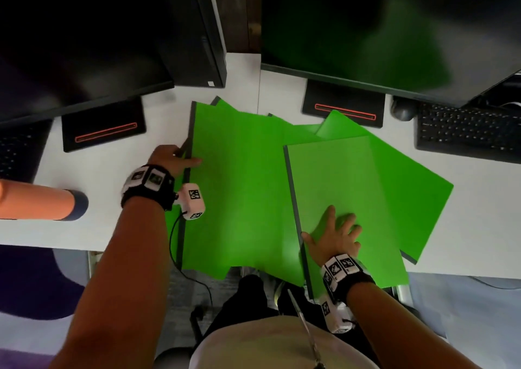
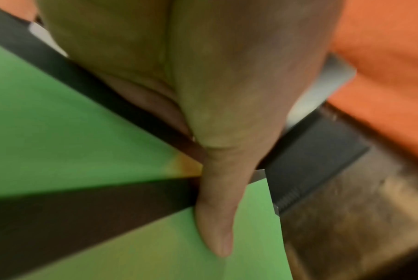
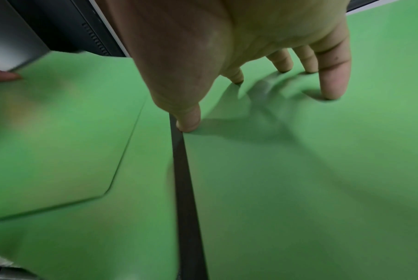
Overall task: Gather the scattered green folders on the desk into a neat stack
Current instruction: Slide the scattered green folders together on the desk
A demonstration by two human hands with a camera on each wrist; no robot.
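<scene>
Folders [image 1: 242,188] of thin green card are lying fanned across the white desk [image 1: 112,227] in the head view, overlapping one another between two monitor stands, their near ends hanging past the desk's near edge. They are likely light, flat and flexible, with smooth faces that should slide easily over each other; the dark spine strip along each left edge is probably the stiffest place to take hold. The left hand [image 1: 176,158] is sitting at the left edge of the largest folder, thumb lying on top of the green face. The right hand [image 1: 335,236] is resting spread on the top right folder [image 1: 344,199], fingers straight, holding nothing.

Seen from the left wrist, the left hand [image 2: 203,94] is pinching the dark spine [image 2: 90,206]: the thumb is pressing down on the green cover while the other fingers are hidden below the edge. An orange object [image 2: 382,66] is showing at the right.

From the right wrist, the right hand [image 3: 239,56] is standing open on the top right folder [image 3: 322,170], fingertips [image 3: 332,91] pressing on the card and the thumb touching the near side of its dark spine [image 3: 186,189]. The picture is blurred, so finer detail is lost.
</scene>
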